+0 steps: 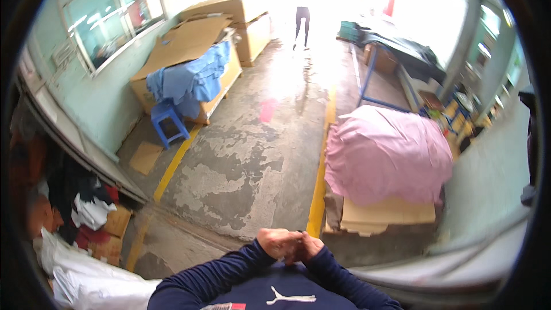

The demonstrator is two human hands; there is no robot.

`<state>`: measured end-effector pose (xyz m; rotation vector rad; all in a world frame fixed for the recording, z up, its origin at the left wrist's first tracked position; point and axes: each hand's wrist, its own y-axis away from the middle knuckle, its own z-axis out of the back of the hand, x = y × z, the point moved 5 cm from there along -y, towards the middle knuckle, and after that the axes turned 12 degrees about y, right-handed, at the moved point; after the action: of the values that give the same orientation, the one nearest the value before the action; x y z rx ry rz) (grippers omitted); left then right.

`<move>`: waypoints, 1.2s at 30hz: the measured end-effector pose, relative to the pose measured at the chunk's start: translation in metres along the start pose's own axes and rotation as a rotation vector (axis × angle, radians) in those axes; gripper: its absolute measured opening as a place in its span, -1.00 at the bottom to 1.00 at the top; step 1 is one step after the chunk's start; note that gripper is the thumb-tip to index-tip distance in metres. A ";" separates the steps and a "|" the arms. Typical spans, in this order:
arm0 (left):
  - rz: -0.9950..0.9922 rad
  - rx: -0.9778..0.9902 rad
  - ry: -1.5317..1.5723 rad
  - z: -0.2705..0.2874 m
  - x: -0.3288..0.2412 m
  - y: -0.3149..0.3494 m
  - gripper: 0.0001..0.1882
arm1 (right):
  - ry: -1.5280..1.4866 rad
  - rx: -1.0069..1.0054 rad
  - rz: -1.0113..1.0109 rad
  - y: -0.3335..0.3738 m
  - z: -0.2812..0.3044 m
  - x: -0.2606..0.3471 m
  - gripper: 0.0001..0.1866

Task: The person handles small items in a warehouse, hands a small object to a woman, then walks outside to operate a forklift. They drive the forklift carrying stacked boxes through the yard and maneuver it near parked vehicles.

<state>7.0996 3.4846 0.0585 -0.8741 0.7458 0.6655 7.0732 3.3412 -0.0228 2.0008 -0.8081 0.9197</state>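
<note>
Both hands meet close in front of my chest, at the ends of dark blue sleeves. My left hand [278, 242] is closed, its fingers bent in toward the other hand. My right hand [311, 246] is also closed, with its fingertips pressed against the left. Whatever lies between them, if anything, is too small and hidden to name. Beyond my hands and to the right, a pink cloth [390, 152] covers a stack with cardboard [390, 215] under it; neither hand touches it.
A worn concrete floor [247, 155] runs ahead between yellow lines. On the left stand a blue stool [168, 121] and large cardboard boxes [183, 51] draped with blue cloth [192, 74]. White sacks [86, 275] lie near left. Far ahead a person [302, 17] stands in bright light.
</note>
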 end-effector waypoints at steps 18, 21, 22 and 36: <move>0.052 0.034 0.026 0.175 0.384 -0.517 -0.53 | 0.534 -0.352 0.204 -0.510 0.233 0.386 -0.78; 0.020 0.303 -0.124 0.168 0.433 -0.630 -0.54 | 0.407 -0.450 0.295 -0.547 0.287 0.451 -0.72; -0.028 0.358 -0.107 0.166 0.449 -0.666 -0.39 | 0.212 -0.392 0.227 -0.565 0.306 0.464 -0.70; 0.337 0.151 -0.064 0.268 0.784 -1.068 0.02 | 0.968 -0.517 0.499 -0.937 0.599 0.813 -0.79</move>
<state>8.4445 3.3619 0.0047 -0.5908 0.8835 0.9185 8.4331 3.1270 0.0208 0.7376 -0.8393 1.5713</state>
